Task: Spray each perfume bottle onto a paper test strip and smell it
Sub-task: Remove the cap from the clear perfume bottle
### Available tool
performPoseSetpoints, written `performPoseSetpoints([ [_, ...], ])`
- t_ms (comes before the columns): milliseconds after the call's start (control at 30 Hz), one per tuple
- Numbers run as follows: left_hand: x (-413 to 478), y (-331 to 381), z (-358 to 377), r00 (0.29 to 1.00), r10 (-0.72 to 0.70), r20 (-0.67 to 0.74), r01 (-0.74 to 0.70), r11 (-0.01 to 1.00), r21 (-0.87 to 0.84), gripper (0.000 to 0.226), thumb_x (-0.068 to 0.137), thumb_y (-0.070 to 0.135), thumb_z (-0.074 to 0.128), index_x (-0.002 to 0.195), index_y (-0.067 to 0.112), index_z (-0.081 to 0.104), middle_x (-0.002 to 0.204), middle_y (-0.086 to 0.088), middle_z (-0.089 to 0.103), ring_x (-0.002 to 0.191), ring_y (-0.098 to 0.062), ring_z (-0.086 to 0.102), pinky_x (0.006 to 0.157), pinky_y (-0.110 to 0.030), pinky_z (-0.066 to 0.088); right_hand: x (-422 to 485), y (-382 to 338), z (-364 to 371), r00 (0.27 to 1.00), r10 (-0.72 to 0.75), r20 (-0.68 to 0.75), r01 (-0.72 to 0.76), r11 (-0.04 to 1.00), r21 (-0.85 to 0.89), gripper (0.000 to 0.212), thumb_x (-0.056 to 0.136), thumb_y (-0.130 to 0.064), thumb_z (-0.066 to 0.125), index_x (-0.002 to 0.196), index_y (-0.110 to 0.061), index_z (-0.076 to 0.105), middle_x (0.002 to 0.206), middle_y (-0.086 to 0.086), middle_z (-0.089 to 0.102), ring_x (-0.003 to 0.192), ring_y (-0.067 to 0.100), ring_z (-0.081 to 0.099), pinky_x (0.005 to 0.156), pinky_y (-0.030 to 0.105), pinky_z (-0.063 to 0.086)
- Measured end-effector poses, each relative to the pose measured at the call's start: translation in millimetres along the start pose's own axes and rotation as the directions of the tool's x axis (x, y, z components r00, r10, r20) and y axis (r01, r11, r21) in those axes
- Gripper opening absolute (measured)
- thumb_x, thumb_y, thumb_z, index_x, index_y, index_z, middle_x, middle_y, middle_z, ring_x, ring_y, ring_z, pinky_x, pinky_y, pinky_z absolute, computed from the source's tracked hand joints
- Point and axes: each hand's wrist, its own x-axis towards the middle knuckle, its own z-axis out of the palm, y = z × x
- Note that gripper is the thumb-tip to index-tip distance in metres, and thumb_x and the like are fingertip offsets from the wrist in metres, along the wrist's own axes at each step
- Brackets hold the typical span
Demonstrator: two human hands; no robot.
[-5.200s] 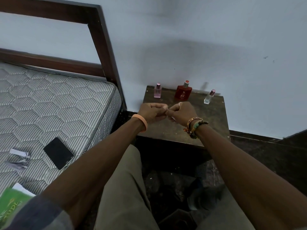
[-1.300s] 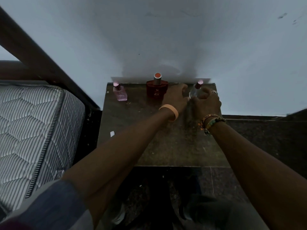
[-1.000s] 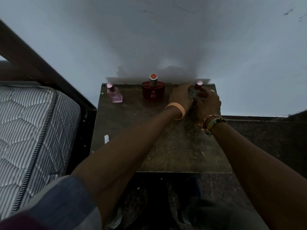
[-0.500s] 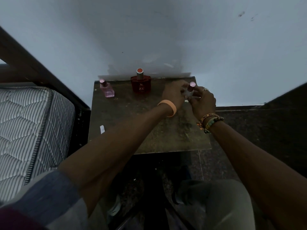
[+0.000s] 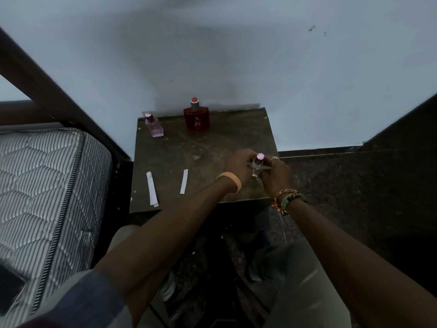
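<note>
- So, small bottle [image 5: 260, 156]: only the pink cap shows clearly. Body mostly hidden betw. the two hands, held over the table's [image 5: 203, 147] front right part.
- L hand [image 5: 238, 163] & R hand [image 5: 275, 177]: fingers of both curled in round the bottle, gripping it from either side.
- Pale scrap [image 5: 258, 167] crosses just under the cap. Too dim to say what it is, or which hand pinches it.
- Phone [image 5: 8, 288], lower left on the mattress [image 5: 47, 185]: cut off by the frame edge.
- Floor under & in front of the table is v. dark, details not readable.
- Table edges: back edge against the wall [image 5: 260, 67], left edge just beside the bed frame [image 5: 47, 86] w/ a narrow dark gap, right edge open to the floor.
- Red bottle [image 5: 196, 119] & pink bottle [image 5: 155, 127]: upright along the back edge, pink one at the back left corner, both well apart from the hands.
- Left strip [image 5: 151, 191] & right strip [image 5: 184, 178]: flat on the front left part, apart from each other. Left one ends near the front edge.
- Bare tabletop shows betw. the back bottles and the hands, and betw. right strip and L hand.
</note>
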Motion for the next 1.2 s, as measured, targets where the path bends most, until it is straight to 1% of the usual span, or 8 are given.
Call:
performPoseSetpoints([
  [200,-8,-10,9,0.999,-0.045,0.023,0.045,0.999,0.003,0.014,0.073,0.013,0.074,0.086,0.010,0.071,0.089,-0.008,0.071,0.082,-0.022,0.064,0.073,-0.030,0.050,-7,12,11,1.000,0.001,0.016,-0.001,1.000,-0.028,0.020,0.085,-0.014,0.066,0.104,-0.013,0.072,0.096,0.012,0.070,0.088,0.028,0.065,0.075,0.029,0.050],
  [333,-9,-11,8,0.999,-0.036,0.019,0.037,0.999,-0.033,0.017,0.073,0.009,0.075,0.090,0.009,0.071,0.091,-0.010,0.071,0.084,-0.025,0.065,0.078,-0.034,0.053,-8,14,11,1.000,-0.014,0.023,0.015,0.999,-0.044,0.021,0.088,-0.014,0.062,0.107,-0.011,0.071,0.098,0.014,0.069,0.090,0.030,0.063,0.073,0.026,0.043],
  [567,-11,-10,5,0.998,-0.016,0.065,0.019,0.999,-0.040,0.025,0.071,0.018,0.077,0.094,0.010,0.071,0.094,-0.008,0.071,0.087,-0.024,0.064,0.079,-0.032,0.052,-5,14,17,1.000,-0.005,-0.004,0.005,0.999,-0.042,0.027,0.090,-0.023,0.063,0.114,-0.010,0.066,0.106,0.013,0.068,0.095,0.029,0.065,0.084,0.041,0.055],
  [700,-13,-9,0,0.998,-0.008,0.070,0.010,1.000,-0.025,0.031,0.073,0.025,0.077,0.100,0.013,0.068,0.099,-0.004,0.068,0.087,-0.020,0.063,0.079,-0.031,0.053,-4,16,16,0.999,0.040,0.031,-0.038,0.997,-0.068,0.020,0.087,-0.027,0.064,0.101,-0.014,0.069,0.094,0.009,0.069,0.086,0.026,0.065,0.075,0.037,0.054],
  [833,-17,-3,-4,0.995,-0.052,0.088,0.065,0.987,-0.149,0.051,0.076,0.018,0.074,0.125,0.015,0.058,0.125,-0.004,0.062,0.111,-0.018,0.058,0.095,-0.030,0.047,-4,19,14,0.997,0.068,0.038,-0.067,0.997,-0.024,0.016,0.088,-0.023,0.063,0.102,-0.020,0.070,0.093,0.005,0.068,0.082,0.020,0.061,0.072,0.031,0.052],
  [933,-18,2,2,0.991,-0.017,0.130,0.040,0.983,-0.176,0.035,0.081,0.020,0.068,0.116,0.019,0.064,0.115,-0.001,0.067,0.106,-0.016,0.062,0.096,-0.040,0.049,-7,20,12,0.997,0.067,0.040,-0.067,0.998,-0.008,0.020,0.091,-0.018,0.057,0.106,-0.018,0.070,0.090,0.005,0.067,0.079,0.020,0.059,0.069,0.028,0.048],
  [1000,-18,6,4,0.995,-0.031,0.090,0.047,0.983,-0.176,0.029,0.082,0.018,0.066,0.112,0.018,0.068,0.110,-0.002,0.070,0.102,-0.015,0.064,0.094,-0.038,0.050,-8,23,12,0.998,0.064,0.024,-0.064,0.998,-0.002,0.020,0.090,-0.020,0.056,0.102,-0.016,0.071,0.089,0.010,0.069,0.079,0.026,0.063,0.068,0.030,0.049],
  [1200,-10,10,1,0.999,0.007,0.037,-0.007,1.000,0.018,0.008,0.078,0.018,0.069,0.085,0.016,0.072,0.081,-0.002,0.071,0.076,-0.016,0.064,0.074,-0.038,0.053,-5,18,10,0.996,0.085,0.036,-0.083,0.994,-0.072,0.023,0.090,-0.029,0.055,0.089,-0.014,0.072,0.081,0.010,0.070,0.073,0.025,0.065,0.063,0.030,0.051],
])
